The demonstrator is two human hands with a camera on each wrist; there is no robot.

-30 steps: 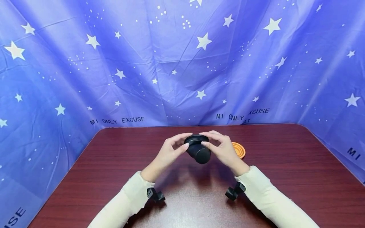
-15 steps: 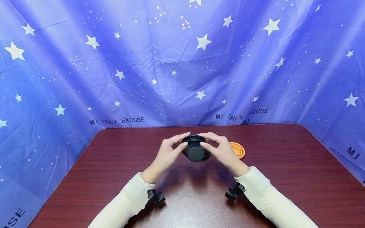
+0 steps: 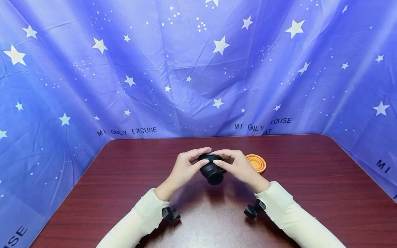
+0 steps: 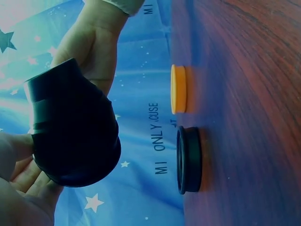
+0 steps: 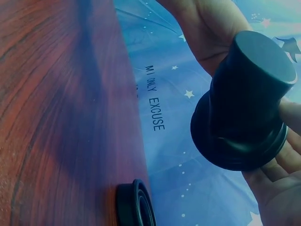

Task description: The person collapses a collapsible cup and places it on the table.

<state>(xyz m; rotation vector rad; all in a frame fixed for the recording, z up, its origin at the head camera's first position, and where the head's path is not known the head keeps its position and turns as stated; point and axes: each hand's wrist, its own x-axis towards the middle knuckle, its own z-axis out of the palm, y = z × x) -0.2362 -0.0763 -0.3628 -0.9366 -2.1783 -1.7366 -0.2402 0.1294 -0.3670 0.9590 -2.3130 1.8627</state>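
Note:
A black collapsible cup (image 3: 213, 175) is held up above the table, tilted, its narrow end toward the head camera and its wide rim away. My left hand (image 3: 183, 168) grips it near the rim from the left, thumb on the near side. Opposite, my right hand (image 3: 240, 167) pinches the rim area from the right. In the left wrist view the cup (image 4: 77, 127) is pulled out to a long, stepped, somewhat bent shape. The right wrist view shows the flat round base of the cup (image 5: 251, 99). The fingertips behind the rim are partly hidden.
An orange collapsed cup (image 3: 256, 163) lies flat on the table beyond the right hand. Another black collapsed cup (image 4: 190, 160) stands on the table beside it, mostly hidden in the head view. A star-patterned blue curtain (image 3: 198, 69) hangs behind the reddish-brown table (image 3: 124, 193).
The narrow end of the black cup has swung left, then back down and slightly right. Both hands have shifted slightly left and lower, keeping hold of the rim area.

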